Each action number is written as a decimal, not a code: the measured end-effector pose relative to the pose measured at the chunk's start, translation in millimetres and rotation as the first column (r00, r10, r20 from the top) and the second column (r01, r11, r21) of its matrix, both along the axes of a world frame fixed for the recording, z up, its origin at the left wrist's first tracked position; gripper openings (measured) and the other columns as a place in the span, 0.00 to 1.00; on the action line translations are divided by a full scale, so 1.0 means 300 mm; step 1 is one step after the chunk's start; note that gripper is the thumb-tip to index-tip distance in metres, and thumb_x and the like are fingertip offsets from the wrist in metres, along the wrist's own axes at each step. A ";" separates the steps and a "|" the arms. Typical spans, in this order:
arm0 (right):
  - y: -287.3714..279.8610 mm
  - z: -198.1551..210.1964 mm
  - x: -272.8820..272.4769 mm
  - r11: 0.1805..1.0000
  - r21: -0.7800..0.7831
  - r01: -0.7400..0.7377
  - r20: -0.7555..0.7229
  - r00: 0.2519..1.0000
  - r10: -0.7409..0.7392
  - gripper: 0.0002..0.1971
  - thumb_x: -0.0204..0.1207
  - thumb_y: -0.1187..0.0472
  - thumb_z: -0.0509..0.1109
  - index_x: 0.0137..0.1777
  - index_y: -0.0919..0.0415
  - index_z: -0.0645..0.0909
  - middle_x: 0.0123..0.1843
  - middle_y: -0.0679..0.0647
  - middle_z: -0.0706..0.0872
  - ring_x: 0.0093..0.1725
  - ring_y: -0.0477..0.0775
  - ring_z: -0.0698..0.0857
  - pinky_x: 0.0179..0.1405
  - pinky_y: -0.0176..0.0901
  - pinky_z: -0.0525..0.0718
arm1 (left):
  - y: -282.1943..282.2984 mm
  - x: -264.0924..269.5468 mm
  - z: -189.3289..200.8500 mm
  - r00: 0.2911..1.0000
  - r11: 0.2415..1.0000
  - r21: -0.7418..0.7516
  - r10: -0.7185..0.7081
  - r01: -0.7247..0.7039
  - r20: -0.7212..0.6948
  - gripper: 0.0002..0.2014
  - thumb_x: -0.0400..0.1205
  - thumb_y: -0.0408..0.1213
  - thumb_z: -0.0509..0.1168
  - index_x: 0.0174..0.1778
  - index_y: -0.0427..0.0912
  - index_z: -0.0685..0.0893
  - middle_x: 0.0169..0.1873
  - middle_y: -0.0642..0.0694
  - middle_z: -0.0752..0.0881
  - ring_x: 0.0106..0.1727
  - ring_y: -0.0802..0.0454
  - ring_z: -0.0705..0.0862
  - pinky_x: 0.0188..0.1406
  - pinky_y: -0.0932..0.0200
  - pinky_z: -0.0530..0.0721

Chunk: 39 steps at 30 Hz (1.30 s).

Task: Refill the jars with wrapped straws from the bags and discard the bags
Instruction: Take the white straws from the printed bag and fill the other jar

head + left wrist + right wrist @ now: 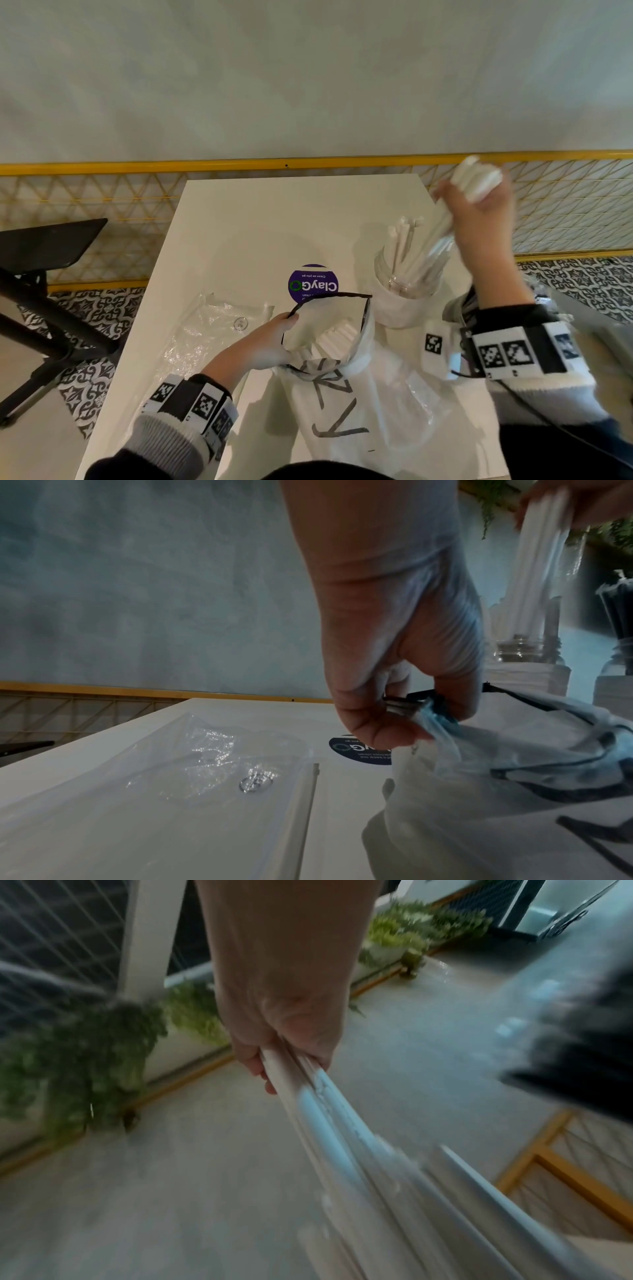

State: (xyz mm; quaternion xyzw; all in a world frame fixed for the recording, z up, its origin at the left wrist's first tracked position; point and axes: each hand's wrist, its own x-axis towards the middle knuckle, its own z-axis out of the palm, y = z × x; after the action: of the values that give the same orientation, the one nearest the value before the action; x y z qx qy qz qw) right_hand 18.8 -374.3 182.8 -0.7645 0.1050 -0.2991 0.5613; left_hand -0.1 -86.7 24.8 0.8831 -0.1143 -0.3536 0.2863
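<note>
My right hand [479, 212] grips a bundle of white wrapped straws [474, 178], its lower ends inside a clear glass jar [407, 284] that holds several more white straws; the wrist view shows the straws [329, 1118] running out of my fist. At the table's middle, my left hand [270, 342] pinches the black-edged rim of a white printed bag [329, 342], keeping its mouth open. More wrapped straws [334, 337] lie inside the bag. In the left wrist view the thumb and fingers [421, 718] clamp the bag's rim [514, 693].
An empty clear plastic bag [209, 329] lies flat on the white table [239, 222] to the left. A purple round sticker [313, 282] sits mid-table. A second jar with dark straws [616, 631] stands at the right. A yellow railing [205, 168] runs behind; a black chair [44, 257] stands left.
</note>
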 end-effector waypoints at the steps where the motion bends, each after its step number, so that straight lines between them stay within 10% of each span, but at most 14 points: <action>1: 0.014 -0.043 0.006 0.999 -0.039 0.010 -0.072 0.997 -0.013 0.21 0.72 0.55 0.75 0.62 0.60 0.75 0.47 0.54 0.86 0.42 0.51 0.86 0.39 0.44 0.86 | -0.002 0.000 0.001 1.000 1.000 0.002 -0.005 0.005 0.003 0.40 0.78 0.31 0.64 0.83 0.47 0.50 0.82 0.56 0.50 0.66 0.57 0.71 0.52 0.68 0.75; 5: 0.083 -0.182 0.011 0.987 -0.160 -0.023 -0.237 0.971 -0.016 0.16 0.77 0.56 0.72 0.60 0.58 0.72 0.39 0.48 0.79 0.36 0.47 0.81 0.33 0.39 0.77 | -0.005 -0.006 0.016 0.999 0.999 0.023 -0.029 0.029 0.012 0.40 0.78 0.31 0.63 0.83 0.45 0.50 0.82 0.54 0.51 0.72 0.51 0.72 0.60 0.63 0.76; 12: 0.092 -0.310 0.006 0.992 -0.103 0.076 -0.178 0.980 -0.094 0.26 0.76 0.57 0.74 0.70 0.61 0.69 0.58 0.57 0.79 0.61 0.56 0.80 0.54 0.43 0.75 | -0.008 -0.014 0.029 0.999 0.999 0.032 -0.027 0.026 0.037 0.40 0.76 0.30 0.65 0.82 0.41 0.52 0.81 0.51 0.55 0.64 0.46 0.78 0.60 0.56 0.78; 16: 0.118 -0.329 -0.019 0.937 -0.330 0.119 0.021 0.993 -0.119 0.44 0.72 0.53 0.77 0.81 0.66 0.56 0.77 0.65 0.66 0.75 0.54 0.66 0.76 0.44 0.64 | -0.009 -0.016 0.028 0.999 0.999 0.026 -0.026 0.025 0.034 0.40 0.76 0.29 0.65 0.82 0.42 0.52 0.81 0.52 0.55 0.60 0.47 0.80 0.57 0.56 0.79; 20: 0.212 -0.346 -0.057 0.830 -0.542 0.129 0.354 0.931 0.086 0.22 0.74 0.59 0.73 0.65 0.69 0.79 0.62 0.64 0.80 0.66 0.57 0.76 0.72 0.38 0.72 | -0.010 -0.011 0.023 1.000 1.000 0.006 -0.018 0.018 0.023 0.41 0.76 0.28 0.64 0.82 0.42 0.51 0.82 0.52 0.53 0.52 0.53 0.77 0.49 0.61 0.77; 23: 0.306 -0.438 -0.089 0.717 -0.583 -0.381 -0.101 0.910 0.402 0.07 0.76 0.63 0.70 0.52 0.62 0.86 0.49 0.55 0.88 0.49 0.53 0.85 0.54 0.45 0.83 | -0.009 -0.007 0.022 1.000 1.000 0.005 -0.007 0.007 0.023 0.40 0.76 0.28 0.64 0.82 0.44 0.52 0.82 0.53 0.53 0.55 0.54 0.76 0.52 0.62 0.77; 26: 0.341 -0.578 -0.095 0.546 -0.468 -0.695 -0.775 0.620 0.124 0.19 0.81 0.52 0.64 0.66 0.62 0.78 0.63 0.57 0.82 0.60 0.56 0.82 0.59 0.43 0.78 | -0.011 -0.010 0.021 0.999 1.000 0.026 -0.019 0.018 0.032 0.41 0.76 0.29 0.65 0.82 0.44 0.52 0.82 0.53 0.53 0.61 0.50 0.78 0.59 0.58 0.79; 31: 0.353 -0.693 -0.103 0.375 -0.517 -0.769 -0.855 0.476 -0.203 0.35 0.76 0.39 0.67 0.71 0.67 0.70 0.68 0.60 0.76 0.67 0.59 0.77 0.66 0.45 0.74 | -0.007 -0.010 0.012 0.999 1.000 0.011 -0.025 0.024 0.043 0.41 0.76 0.30 0.66 0.82 0.44 0.52 0.82 0.53 0.53 0.67 0.51 0.76 0.61 0.62 0.76; 39: 0.393 -0.713 -0.095 0.387 -0.433 -0.814 -0.901 0.384 -0.201 0.20 0.77 0.55 0.69 0.66 0.61 0.75 0.64 0.57 0.83 0.63 0.58 0.83 0.59 0.44 0.78 | 0.000 -0.011 0.002 0.999 1.000 -0.002 -0.013 0.013 0.033 0.41 0.75 0.28 0.64 0.82 0.44 0.52 0.82 0.54 0.53 0.70 0.49 0.73 0.58 0.65 0.74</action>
State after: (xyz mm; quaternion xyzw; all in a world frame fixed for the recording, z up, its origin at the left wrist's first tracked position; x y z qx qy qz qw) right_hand -9.7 -256.5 -31.0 -0.9640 0.0254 0.2646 0.0035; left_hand -3.5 -86.7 25.6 0.8878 -0.1249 -0.3408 0.2830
